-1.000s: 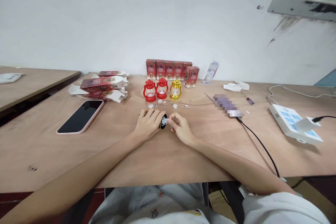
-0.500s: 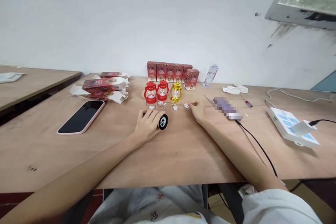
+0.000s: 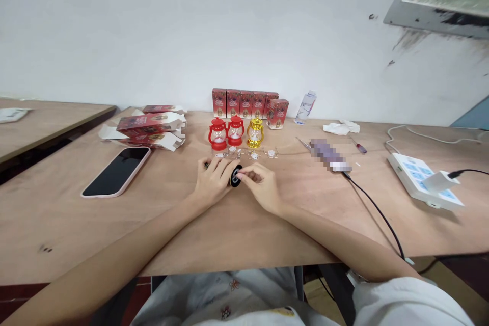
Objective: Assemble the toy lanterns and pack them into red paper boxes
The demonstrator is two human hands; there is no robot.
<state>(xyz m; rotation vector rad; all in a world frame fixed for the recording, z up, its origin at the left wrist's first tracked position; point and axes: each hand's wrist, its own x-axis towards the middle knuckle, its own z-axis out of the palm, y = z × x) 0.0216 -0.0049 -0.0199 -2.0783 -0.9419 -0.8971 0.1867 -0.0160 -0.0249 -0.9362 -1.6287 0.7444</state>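
Note:
My left hand (image 3: 216, 179) is wrapped round a small black lantern (image 3: 236, 177) lying on its side, most of it hidden by the fingers. Its round black base faces right. Against that base are the pinched thumb and forefinger of my right hand (image 3: 263, 186); anything between them is too small to make out. Just beyond my hands lie several small wire pieces with white tags (image 3: 253, 155). Behind these stand two red lanterns (image 3: 218, 135) and a gold lantern (image 3: 255, 133), all upright.
Red boxes (image 3: 246, 104) line the wall, with a plastic bottle (image 3: 305, 108) beside them. Opened cartons (image 3: 148, 125) and a phone (image 3: 116, 172) lie left. Rightward are a blurred-out device (image 3: 329, 155) on a black cable, a screwdriver (image 3: 359, 147), crumpled tissue (image 3: 340, 128) and a power strip (image 3: 416, 178).
My right hand has moved from the rightmost wire piece, left and nearer to me, onto the lantern's base. My left hand keeps its hold in nearly the same place.

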